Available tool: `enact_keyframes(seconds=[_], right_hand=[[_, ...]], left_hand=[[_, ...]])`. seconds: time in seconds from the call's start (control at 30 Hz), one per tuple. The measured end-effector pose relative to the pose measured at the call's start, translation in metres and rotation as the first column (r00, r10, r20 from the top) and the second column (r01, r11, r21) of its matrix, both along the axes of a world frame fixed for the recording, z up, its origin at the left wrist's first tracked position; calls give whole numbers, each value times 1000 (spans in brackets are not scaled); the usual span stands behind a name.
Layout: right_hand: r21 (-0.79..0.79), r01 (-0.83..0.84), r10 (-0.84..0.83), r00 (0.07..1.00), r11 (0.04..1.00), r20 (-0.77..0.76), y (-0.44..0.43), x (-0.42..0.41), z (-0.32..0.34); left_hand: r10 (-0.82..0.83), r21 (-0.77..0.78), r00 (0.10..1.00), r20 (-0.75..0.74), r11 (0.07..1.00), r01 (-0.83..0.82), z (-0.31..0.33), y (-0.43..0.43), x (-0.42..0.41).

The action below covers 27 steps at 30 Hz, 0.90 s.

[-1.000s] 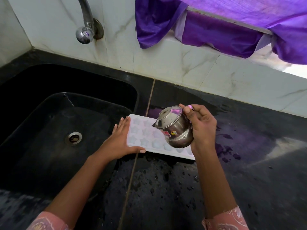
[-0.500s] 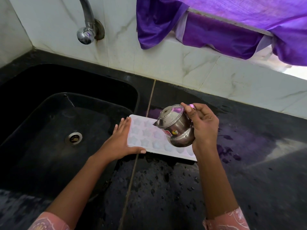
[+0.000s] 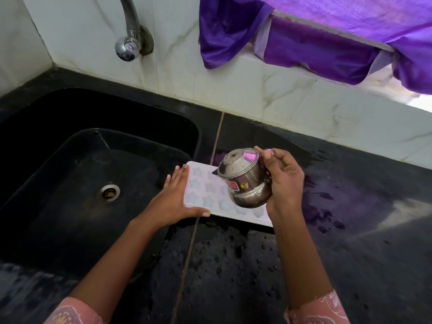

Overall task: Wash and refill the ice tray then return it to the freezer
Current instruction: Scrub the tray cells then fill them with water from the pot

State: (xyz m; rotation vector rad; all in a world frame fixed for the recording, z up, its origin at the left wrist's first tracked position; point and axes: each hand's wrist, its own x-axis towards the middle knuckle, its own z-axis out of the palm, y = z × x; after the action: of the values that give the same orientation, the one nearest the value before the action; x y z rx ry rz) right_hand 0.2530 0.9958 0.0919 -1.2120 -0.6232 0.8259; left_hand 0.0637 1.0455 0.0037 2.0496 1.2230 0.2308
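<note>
A white ice tray (image 3: 205, 192) with star-shaped cells lies flat on the wet black counter, its left end at the sink's edge. My left hand (image 3: 174, 199) rests against that left end, fingers straight along the short edge and thumb along the near edge. My right hand (image 3: 284, 183) grips a small steel pot (image 3: 244, 181) and holds it tipped on its side just above the tray's middle, its mouth turned down and away from me. The pot hides part of the tray.
A black sink (image 3: 70, 183) with a round drain (image 3: 108, 193) lies to the left. A chrome tap (image 3: 128, 31) comes out of the marble wall behind it. Purple cloth (image 3: 304, 36) hangs over the ledge above. Water drops cover the counter (image 3: 233, 265).
The pot has shifted very slightly over the tray while staying tipped. My left hand has stayed at the tray's left end.
</note>
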Motion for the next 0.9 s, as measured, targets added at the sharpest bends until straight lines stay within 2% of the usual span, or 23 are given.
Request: enact_keyframes(seconds=[0.57, 0.9], right_hand=[[-7, -59, 59, 985, 998, 164, 12, -16, -1], [15, -68, 64, 979, 998, 196, 13, -16, 7]], left_hand=[[7, 21, 1000, 22, 1000, -8, -3, 0, -1], [3, 38, 1000, 6, 999, -3, -8, 3, -1]])
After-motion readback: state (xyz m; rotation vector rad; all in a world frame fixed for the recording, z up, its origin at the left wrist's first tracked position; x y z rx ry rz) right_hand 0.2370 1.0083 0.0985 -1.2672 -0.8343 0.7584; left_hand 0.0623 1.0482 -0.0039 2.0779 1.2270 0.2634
